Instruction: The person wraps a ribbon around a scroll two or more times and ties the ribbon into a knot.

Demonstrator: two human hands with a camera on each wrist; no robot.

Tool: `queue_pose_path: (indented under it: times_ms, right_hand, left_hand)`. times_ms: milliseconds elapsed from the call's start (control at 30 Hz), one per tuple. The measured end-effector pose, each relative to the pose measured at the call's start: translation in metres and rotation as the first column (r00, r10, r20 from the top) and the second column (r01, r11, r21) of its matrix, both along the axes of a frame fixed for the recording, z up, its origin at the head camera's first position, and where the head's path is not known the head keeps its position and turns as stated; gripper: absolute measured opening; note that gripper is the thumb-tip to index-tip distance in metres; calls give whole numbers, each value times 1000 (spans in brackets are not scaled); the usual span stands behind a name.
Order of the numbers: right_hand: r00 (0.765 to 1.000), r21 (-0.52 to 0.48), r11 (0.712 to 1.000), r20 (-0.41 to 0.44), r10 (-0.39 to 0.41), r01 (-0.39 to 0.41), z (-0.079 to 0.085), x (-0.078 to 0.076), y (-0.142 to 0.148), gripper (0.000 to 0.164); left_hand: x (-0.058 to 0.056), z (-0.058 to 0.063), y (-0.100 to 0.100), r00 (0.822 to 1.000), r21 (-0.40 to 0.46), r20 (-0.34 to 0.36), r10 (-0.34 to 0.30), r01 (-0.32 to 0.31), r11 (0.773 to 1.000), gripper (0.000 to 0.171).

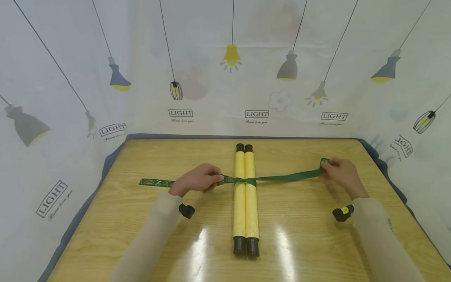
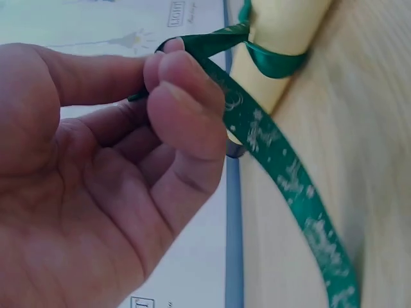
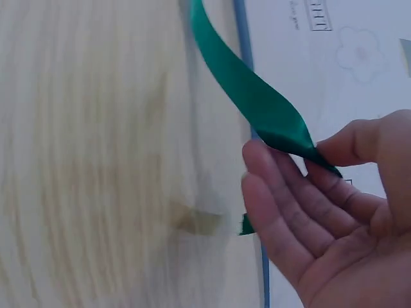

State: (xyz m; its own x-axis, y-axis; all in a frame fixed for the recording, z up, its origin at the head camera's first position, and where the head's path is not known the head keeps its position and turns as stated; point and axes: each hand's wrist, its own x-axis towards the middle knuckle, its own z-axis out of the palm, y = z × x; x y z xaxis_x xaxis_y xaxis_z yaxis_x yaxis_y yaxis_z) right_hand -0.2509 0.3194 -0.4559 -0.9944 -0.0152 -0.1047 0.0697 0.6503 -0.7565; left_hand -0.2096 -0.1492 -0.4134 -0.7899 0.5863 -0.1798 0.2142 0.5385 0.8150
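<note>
Two yellow tubes (image 1: 240, 207) with black end caps lie side by side on the wooden table. Around their middle runs a green ribbon (image 1: 289, 177), crossed or knotted on top. My left hand (image 1: 199, 178) pinches the ribbon just left of the tubes, and its loose, gold-patterned tail trails left over the table. Out to the right, my right hand (image 1: 340, 174) pinches the other end between thumb and fingers; that stretch runs nearly straight from the tubes. In the right wrist view the ribbon (image 3: 237, 80) twists into the grip, with a short tip showing behind the fingers.
The wooden table (image 1: 141, 235) has a dark blue border along its edges. White sheeting (image 1: 211, 23) printed with hanging lamps and LIGHT labels stands behind and on both sides. A small black device (image 1: 342, 212) sits at each wrist.
</note>
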Motion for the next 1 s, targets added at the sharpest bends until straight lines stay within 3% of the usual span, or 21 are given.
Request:
queue_pose_path:
  times_ms: [100, 200, 333, 567, 767, 1000]
  right_hand:
    - [1000, -174, 984, -18, -22, 19, 5, -1, -7, 45]
    - [998, -253, 967, -53, -25, 11, 10, -2, -14, 37]
    - [996, -214, 976, -84, 6, -24, 17, -3, -23, 43]
    - [978, -61, 982, -118, 172, -180, 31, -10, -47, 50]
    - [937, 47, 952, -170, 306, -302, 39, -21, -73, 43]
    - [873, 47, 906, -250, 418, -420, 41, -27, -104, 40]
  left_hand:
    - [-2, 5, 4, 999, 41, 6, -32, 31, 999, 31]
    - [-3, 9, 9, 999, 64, 17, -41, 40, 997, 30]
    - [-5, 14, 14, 999, 77, 24, -45, 44, 996, 32]
    - [-13, 20, 24, 998, 46, 5, -66, 65, 997, 38]
    - [-18, 23, 34, 997, 57, -1, -74, 74, 996, 36]
    - [-23, 24, 44, 996, 78, 53, -69, 65, 995, 39]
